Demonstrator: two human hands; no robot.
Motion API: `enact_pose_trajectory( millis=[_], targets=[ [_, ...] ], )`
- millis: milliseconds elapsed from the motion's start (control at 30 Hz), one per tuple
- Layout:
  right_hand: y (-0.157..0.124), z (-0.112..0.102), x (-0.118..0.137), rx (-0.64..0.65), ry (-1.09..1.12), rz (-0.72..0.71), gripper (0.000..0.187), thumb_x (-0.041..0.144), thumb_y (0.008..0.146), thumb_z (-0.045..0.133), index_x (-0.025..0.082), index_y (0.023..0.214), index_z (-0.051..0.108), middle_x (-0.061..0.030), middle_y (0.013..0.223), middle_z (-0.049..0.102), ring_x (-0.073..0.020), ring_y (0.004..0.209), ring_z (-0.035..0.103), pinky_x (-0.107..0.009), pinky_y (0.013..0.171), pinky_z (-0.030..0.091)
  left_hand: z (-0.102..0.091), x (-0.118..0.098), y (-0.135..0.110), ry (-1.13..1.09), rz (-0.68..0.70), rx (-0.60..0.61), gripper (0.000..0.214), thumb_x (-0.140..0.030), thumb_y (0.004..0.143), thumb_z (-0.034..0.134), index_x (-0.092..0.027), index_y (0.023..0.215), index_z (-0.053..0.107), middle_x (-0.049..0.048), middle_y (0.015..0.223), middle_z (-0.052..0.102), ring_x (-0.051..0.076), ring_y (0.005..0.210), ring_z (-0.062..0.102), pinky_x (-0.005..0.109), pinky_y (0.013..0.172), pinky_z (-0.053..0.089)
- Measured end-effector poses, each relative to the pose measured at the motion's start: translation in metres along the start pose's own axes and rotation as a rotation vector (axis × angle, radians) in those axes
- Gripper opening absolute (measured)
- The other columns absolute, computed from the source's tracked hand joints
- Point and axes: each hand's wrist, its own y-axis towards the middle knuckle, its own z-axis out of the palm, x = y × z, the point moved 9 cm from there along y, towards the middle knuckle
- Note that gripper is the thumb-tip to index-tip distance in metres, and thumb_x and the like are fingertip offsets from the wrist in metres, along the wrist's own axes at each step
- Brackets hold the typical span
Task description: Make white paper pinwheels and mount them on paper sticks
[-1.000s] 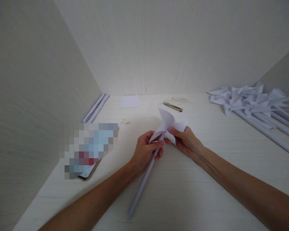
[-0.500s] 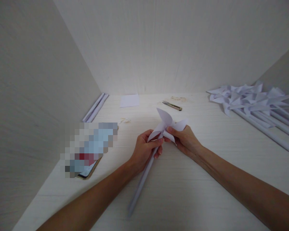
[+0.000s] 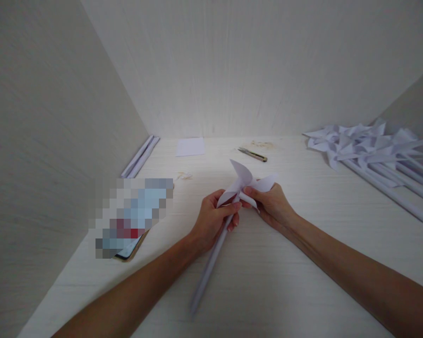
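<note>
One paper pinwheel [image 3: 247, 182] — left hand [image 3: 211, 221] on stick [image 3: 207, 274], right hand [image 3: 273, 205] on blades [image 3: 240, 170]

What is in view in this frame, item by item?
pinwheel: one, white paper on a paper stick, held above the table centre
pinwheel pile: several, exact count unclear, white, far right of the table
paper tubes: two, it seems, white, along the left wall
sheet: one, white, flat near the back wall
cutter: one, dark and metallic, back centre, right of the sheet
scraps: a few, pale, in front of the sheet
phone: one, mostly blurred out, left side of the table
table: one, off-white, walled on three sides
left hand: one, gripping the stick just under the blades
right hand: one, pinching the blades at the hub
</note>
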Motion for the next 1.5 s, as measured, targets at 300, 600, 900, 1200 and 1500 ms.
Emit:
enact_pose_trajectory(
  millis=[300,600,900,1200,1500],
  targets=[
    [-0.001,-0.002,0.005,-0.017,-0.053,-0.067,0.026,0.025,0.042,0.08,0.012,0.052,0.059,-0.0009,0.049,0.058,-0.0102,0.043,0.048,-0.024,0.04,0.038,0.0,0.001,0.002,0.01,0.005,0.005,0.019,-0.021,0.06,0.065,-0.013,0.072,0.053,0.006,0.073,0.068,0.004,0.036,0.044,0.016,0.029,0.028],
    [0.001,0.0,0.007,-0.017,-0.056,-0.069,0.025,0.025,0.043,0.079,0.012,0.051,0.059,-0.0019,0.05,0.06,-0.0112,0.045,0.05,-0.025,0.042,0.04,0.002,0.001,0.003,0.003,0.026,-0.001,0.017,-0.02,0.062,0.063,-0.013,0.073,0.052,0.0054,0.072,0.067,0.004,0.038,0.046,0.015,0.032,0.032],
    [0.002,0.008,0.007,0.078,-0.043,-0.058,0.023,0.026,0.05,0.077,0.014,0.061,0.06,-0.0005,0.056,0.062,-0.0112,0.049,0.052,-0.025,0.048,0.042,0.0,-0.002,0.002,0.023,0.042,-0.033,0.021,-0.022,0.06,0.066,-0.014,0.072,0.05,0.0032,0.068,0.065,0.005,0.04,0.048,0.016,0.034,0.036],
    [0.005,0.008,0.004,0.126,0.002,-0.043,0.021,0.025,0.052,0.076,0.014,0.062,0.062,0.0003,0.058,0.062,-0.0103,0.051,0.052,-0.025,0.051,0.04,-0.001,-0.002,0.003,0.006,0.031,-0.028,0.02,-0.021,0.06,0.065,-0.013,0.071,0.051,0.0031,0.066,0.065,0.006,0.04,0.049,0.016,0.034,0.036],
    [0.002,0.009,0.006,0.097,0.048,-0.016,0.026,0.026,0.046,0.078,0.014,0.063,0.062,0.0009,0.057,0.063,-0.0104,0.052,0.054,-0.025,0.053,0.042,-0.002,-0.002,0.005,-0.014,0.022,-0.02,0.02,-0.02,0.059,0.065,-0.014,0.07,0.049,0.0005,0.06,0.062,0.006,0.039,0.049,0.017,0.033,0.035]
  ],
)
